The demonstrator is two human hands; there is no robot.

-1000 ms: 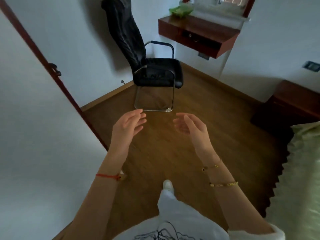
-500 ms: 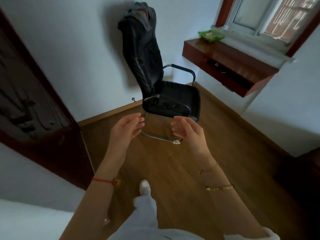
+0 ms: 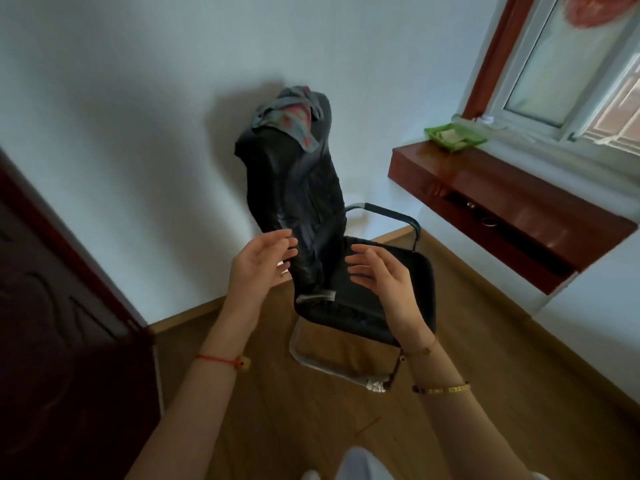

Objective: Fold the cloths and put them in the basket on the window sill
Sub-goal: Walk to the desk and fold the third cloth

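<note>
A wooden floor (image 3: 263, 420) runs across the lower half of the frame, meeting pale walls, with a dark door (image 3: 52, 341) at the left edge and a window (image 3: 554, 64) in the upper right. Below the window a red-brown counter (image 3: 502, 202) juts from the wall, and a green basket (image 3: 453, 136) sits at its far end by the sill, with something pale inside. A black chair (image 3: 298, 188) stands at the centre against the wall. A grey cloth (image 3: 289, 121) with red patches is draped over the top of the chair's back, above centre. The left hand (image 3: 258, 263) and right hand (image 3: 384, 282) are raised in front of the chair at mid-frame, palms turned toward each other, the fingers (image 3: 284, 242) loosely spread and holding nothing. The cloth lies well above both hands, untouched, and well apart from the basket to its right.
</note>
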